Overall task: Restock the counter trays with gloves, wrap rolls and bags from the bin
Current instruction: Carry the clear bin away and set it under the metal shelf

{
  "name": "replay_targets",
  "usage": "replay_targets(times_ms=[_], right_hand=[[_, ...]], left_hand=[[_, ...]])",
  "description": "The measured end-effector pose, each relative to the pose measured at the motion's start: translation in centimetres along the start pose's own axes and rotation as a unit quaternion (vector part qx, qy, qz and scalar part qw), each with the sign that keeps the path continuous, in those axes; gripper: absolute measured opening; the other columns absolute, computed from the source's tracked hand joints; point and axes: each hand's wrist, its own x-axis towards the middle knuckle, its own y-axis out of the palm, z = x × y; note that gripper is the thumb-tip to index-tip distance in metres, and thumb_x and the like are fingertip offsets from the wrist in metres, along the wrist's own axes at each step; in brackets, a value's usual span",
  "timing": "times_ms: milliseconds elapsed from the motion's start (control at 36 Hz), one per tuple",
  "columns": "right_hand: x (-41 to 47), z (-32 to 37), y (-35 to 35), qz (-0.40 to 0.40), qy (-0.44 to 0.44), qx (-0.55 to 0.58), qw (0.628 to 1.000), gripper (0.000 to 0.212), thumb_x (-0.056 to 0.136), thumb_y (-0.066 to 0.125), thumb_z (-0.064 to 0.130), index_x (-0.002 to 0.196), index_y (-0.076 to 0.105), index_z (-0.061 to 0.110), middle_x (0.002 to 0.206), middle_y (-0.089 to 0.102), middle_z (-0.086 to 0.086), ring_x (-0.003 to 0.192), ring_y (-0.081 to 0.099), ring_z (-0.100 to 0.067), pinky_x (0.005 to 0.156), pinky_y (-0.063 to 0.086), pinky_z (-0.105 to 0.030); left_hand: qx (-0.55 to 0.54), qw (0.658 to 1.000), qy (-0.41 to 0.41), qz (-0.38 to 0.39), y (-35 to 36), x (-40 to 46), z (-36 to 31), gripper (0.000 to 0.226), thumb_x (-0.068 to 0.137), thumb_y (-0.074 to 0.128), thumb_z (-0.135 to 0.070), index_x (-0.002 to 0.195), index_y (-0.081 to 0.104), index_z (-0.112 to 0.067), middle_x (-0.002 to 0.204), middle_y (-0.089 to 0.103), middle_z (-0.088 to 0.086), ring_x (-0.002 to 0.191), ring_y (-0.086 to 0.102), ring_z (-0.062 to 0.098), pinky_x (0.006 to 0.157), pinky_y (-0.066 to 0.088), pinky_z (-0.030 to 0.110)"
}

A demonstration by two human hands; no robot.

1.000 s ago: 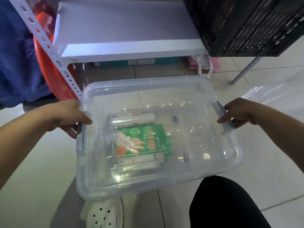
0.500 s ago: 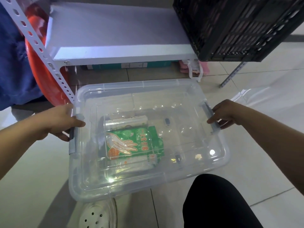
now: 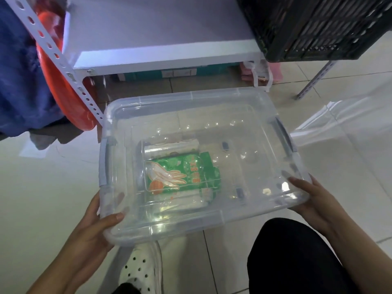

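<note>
The green glove packet (image 3: 182, 172) lies inside the clear lidded bin (image 3: 244, 128), centre-left in the frame, showing a printed pale glove, an orange disc and characters too blurred to read; a wrap roll (image 3: 171, 148) lies just above it and another pale roll (image 3: 182, 201) just below, all seen through the lid; the right half of the bin's floor looks bare. The bin's far edge sits near the white shelf (image 3: 161, 60), with a black crate (image 3: 318, 28) at upper right and open tiled floor (image 3: 53, 187) on both sides. The left hand (image 3: 95, 228) grasps the lower left corner, thumb on the lid; the right hand (image 3: 314, 200) grasps the lower right corner; half a second ago both held the grey side latches higher up.
</note>
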Motion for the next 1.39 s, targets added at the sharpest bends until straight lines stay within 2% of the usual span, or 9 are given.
replay_targets(times_ms=[361,500,722,833,944,1028,1167,1306,1389], right_hand=[[-6.6,9.1,3.9,0.098,-0.158,0.013,0.982,0.047,0.078,0.06,0.011,0.122,0.068,0.027,0.133,0.065,0.006,0.119,0.063,-0.024,0.092,0.046,-0.06],[-8.2,14.9,6.8,0.136,-0.216,0.053,0.965,0.043,0.078,0.062,0.011,0.117,0.07,0.026,0.125,0.069,0.002,0.113,0.067,-0.025,0.089,0.049,-0.056],[-5.6,21.7,12.5,0.18,-0.277,0.04,0.943,0.066,0.067,0.079,0.016,0.129,0.058,0.027,0.128,0.065,-0.01,0.108,0.068,-0.03,0.086,0.054,-0.06],[-4.0,22.3,13.2,0.198,-0.304,0.018,0.932,0.084,0.063,0.082,0.004,0.133,0.051,0.04,0.124,0.069,-0.003,0.107,0.07,-0.025,0.088,0.057,-0.051],[-3.6,21.8,13.0,0.214,-0.344,-0.062,0.912,0.082,0.067,0.082,0.008,0.132,0.049,0.045,0.128,0.067,-0.004,0.114,0.066,-0.026,0.089,0.057,-0.043],[-2.8,21.6,12.7,0.198,-0.363,-0.075,0.907,0.08,0.069,0.08,0.007,0.132,0.049,0.047,0.126,0.068,-0.001,0.113,0.067,-0.024,0.089,0.057,-0.044],[-1.7,22.7,14.8,0.071,-0.433,-0.118,0.891,0.069,0.077,0.08,0.018,0.127,0.051,0.055,0.123,0.066,0.014,0.107,0.068,-0.018,0.077,0.061,-0.035],[0.5,25.4,20.5,-0.107,-0.53,-0.305,0.784,0.045,0.092,0.064,0.033,0.136,0.055,0.031,0.161,0.019,-0.003,0.14,0.029,-0.019,0.104,0.036,-0.04],[1.3,27.7,24.1,-0.162,-0.538,-0.374,0.738,0.042,0.1,0.05,0.035,0.141,0.052,0.026,0.163,0.019,-0.011,0.141,0.034,-0.035,0.109,0.037,-0.048]], left_hand=[[0.074,0.991,0.108,0.042,1.5,-5.5,-12.8,0.083,0.074,0.05,0.003,0.136,0.05,-0.051,0.141,0.059,-0.008,0.121,0.063,0.027,0.09,0.047,0.068],[0.114,0.972,0.189,0.082,3.8,-6.6,-19.0,0.086,0.071,0.06,-0.006,0.146,0.04,-0.043,0.145,0.056,0.001,0.123,0.06,0.033,0.094,0.048,0.062],[0.151,0.955,0.25,0.05,10.4,-4.4,-26.6,0.065,0.067,0.07,-0.025,0.128,0.055,-0.043,0.097,0.073,0.01,0.069,0.064,0.041,0.063,0.044,0.054],[0.149,0.946,0.288,0.023,11.2,-2.4,-28.4,0.057,0.088,0.057,-0.006,0.127,0.056,-0.047,0.123,0.068,-0.006,0.114,0.063,0.036,0.082,0.058,0.05],[0.174,0.936,0.304,0.045,10.0,-1.5,-27.4,0.091,0.072,0.079,0.004,0.134,0.048,-0.054,0.128,0.067,-0.008,0.11,0.069,0.024,0.076,0.061,0.033],[0.238,0.913,0.326,0.06,9.0,-1.0,-26.6,0.112,0.061,0.09,0.004,0.143,0.039,-0.051,0.138,0.059,-0.014,0.116,0.066,0.02,0.08,0.06,0.032],[0.239,0.899,0.366,-0.009,9.3,0.4,-28.0,0.095,0.057,0.091,-0.013,0.136,0.051,-0.048,0.128,0.068,-0.005,0.109,0.07,0.02,0.079,0.06,0.029],[0.255,0.862,0.425,-0.108,12.4,2.5,-30.7,0.075,0.058,0.087,-0.043,0.125,0.056,-0.053,0.11,0.075,-0.008,0.098,0.073,0.016,0.085,0.06,0.041],[0.231,0.848,0.454,-0.148,14.4,4.1,-32.8,0.066,0.067,0.08,-0.049,0.128,0.054,-0.05,0.111,0.073,0.001,0.103,0.07,0.022,0.089,0.058,0.049]])
